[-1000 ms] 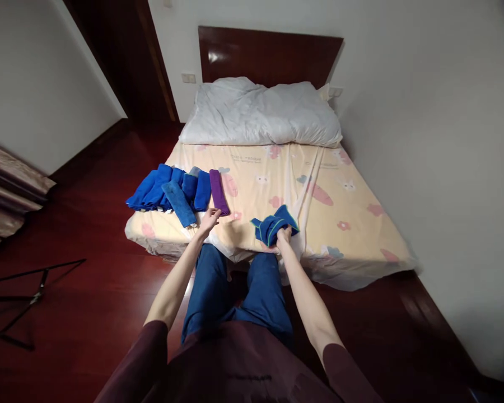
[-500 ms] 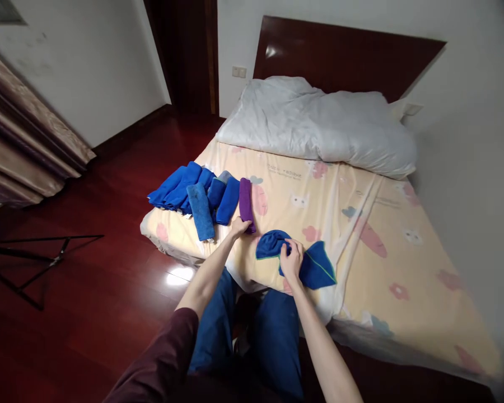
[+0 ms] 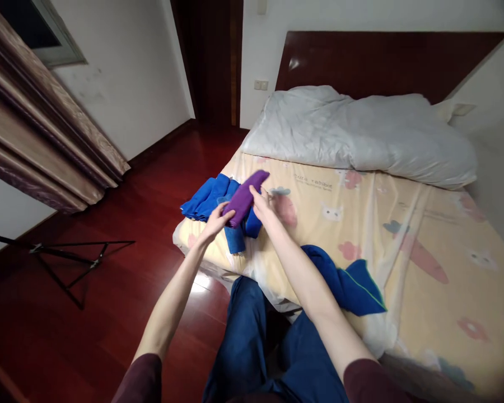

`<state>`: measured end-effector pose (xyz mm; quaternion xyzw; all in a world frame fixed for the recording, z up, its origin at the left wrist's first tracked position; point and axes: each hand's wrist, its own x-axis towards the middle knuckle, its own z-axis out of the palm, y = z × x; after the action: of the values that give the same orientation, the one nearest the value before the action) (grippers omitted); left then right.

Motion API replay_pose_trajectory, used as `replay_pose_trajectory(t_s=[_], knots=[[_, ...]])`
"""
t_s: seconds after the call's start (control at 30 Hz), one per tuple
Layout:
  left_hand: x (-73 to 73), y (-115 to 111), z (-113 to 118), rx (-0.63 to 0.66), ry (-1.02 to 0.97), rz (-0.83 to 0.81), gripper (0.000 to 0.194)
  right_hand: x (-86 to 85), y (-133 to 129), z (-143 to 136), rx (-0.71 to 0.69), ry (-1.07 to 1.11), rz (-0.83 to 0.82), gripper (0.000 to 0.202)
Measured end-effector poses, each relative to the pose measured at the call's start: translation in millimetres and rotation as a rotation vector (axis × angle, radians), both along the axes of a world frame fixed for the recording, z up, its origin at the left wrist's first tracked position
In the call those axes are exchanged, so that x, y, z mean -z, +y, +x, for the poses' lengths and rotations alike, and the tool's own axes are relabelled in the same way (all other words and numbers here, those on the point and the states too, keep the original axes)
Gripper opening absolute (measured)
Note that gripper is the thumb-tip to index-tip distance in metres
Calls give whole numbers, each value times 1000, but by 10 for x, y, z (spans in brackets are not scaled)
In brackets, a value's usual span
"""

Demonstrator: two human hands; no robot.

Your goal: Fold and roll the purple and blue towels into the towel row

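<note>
A folded purple cloth (image 3: pixel 244 200) is held slanting above the folded blue cloths (image 3: pixel 212 197) at the bed's left front corner. My left hand (image 3: pixel 218 221) grips its lower left end. On its right side, nearer the upper end, my right hand (image 3: pixel 262 202) holds it too. Under the purple cloth, a lighter blue folded cloth (image 3: pixel 235 240) and another blue one (image 3: pixel 253 224) are partly hidden. A loose dark blue cloth with a green edge (image 3: pixel 359 285) lies crumpled to the right, partly behind my right forearm.
The bed (image 3: pixel 302 224) has a patterned sheet, with a grey-white quilt (image 3: pixel 357 131) near the headboard (image 3: pixel 386 64). A black tripod (image 3: pixel 94 262) stands on the floor at left, below the curtain (image 3: pixel 46 123).
The purple cloth has been lifted off the sheet and moved left over the blue cloths. My right hand has left the dark blue cloth and taken hold of the purple one. The view has shifted.
</note>
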<state>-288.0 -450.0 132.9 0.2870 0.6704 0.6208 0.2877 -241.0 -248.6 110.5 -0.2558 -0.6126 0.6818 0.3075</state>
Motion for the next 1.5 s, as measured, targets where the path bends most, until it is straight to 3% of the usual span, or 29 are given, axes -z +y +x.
replay_pose_trajectory(t_s=[0.1, 0.2, 0.3, 0.37, 0.4, 0.47, 0.5, 0.57, 0.63, 0.67, 0.7, 0.77, 0.83, 0.93, 1.03, 1.1, 1.2, 1.27, 1.33, 1.4, 1.43, 1.5], knots=[[10, -176, -358, -144, -6, -47, 63, -68, -251, -420, -68, -12, -251, 66], [144, -366, -581, -209, 71, -256, 52, 115, -401, -266, -178, -150, -186, 76], [310, -470, -695, -179, 279, -588, 47, 416, -231, 535, -192, -219, 206, 68], [406, -416, -660, -217, 476, -740, 54, 567, 25, 1370, -131, -324, 447, 58], [443, -349, -580, -273, 605, -738, 59, 612, 158, 1837, -70, -409, 523, 54], [495, -147, -262, -313, 846, -625, 63, 660, 374, 2771, 107, -634, 556, 50], [520, -18, -22, -258, 936, -541, 60, 678, 443, 3201, 178, -738, 556, 50], [603, 280, 580, 51, 1005, -414, 48, 734, 494, 3919, 232, -875, 531, 49], [756, 589, 1246, 495, 971, -358, 40, 821, 456, 4419, 223, -940, 496, 44], [854, 728, 1559, 677, 956, -351, 38, 869, 421, 4592, 230, -960, 480, 42], [956, 847, 1838, 763, 964, -361, 37, 916, 385, 4721, 256, -979, 464, 42], [1136, 1010, 2254, 810, 978, -404, 40, 995, 335, 4879, 338, -1016, 436, 45], [1237, 1079, 2464, 784, 992, -459, 42, 1039, 330, 4949, 408, -1042, 407, 48], [1205, 1064, 2488, 787, 1014, -526, 41, 1014, 387, 4971, 444, -1044, 360, 38], [1019, 976, 2357, 822, 1036, -597, 40, 827, 443, 4962, 421, -996, 348, 20], [839, 913, 2243, 819, 1054, -658, 40, 589, 441, 4961, 388, -888, 413, 19], [438, 892, 2086, 770, 1092, -753, 26, 64, 341, 4960, 301, -630, 571, 28], [47, 955, 2070, 738, 1128, -756, 24, -362, 203, 4940, 219, -485, 645, 30], [-430, 1051, 2187, 763, 1127, -577, 44, -797, 16, 4891, 175, -373, 701, 30], [-936, 1128, 2435, 867, 1013, -177, 66, -1191, -190, 4821, 198, -291, 745, 30], [-1176, 1148, 2586, 912, 949, -12, 67, -1361, -288, 4788, 222, -261, 762, 30], [-1595, 1148, 2878, 963, 918, 155, 58, -1629, -451, 4750, 270, -212, 780, 31]])
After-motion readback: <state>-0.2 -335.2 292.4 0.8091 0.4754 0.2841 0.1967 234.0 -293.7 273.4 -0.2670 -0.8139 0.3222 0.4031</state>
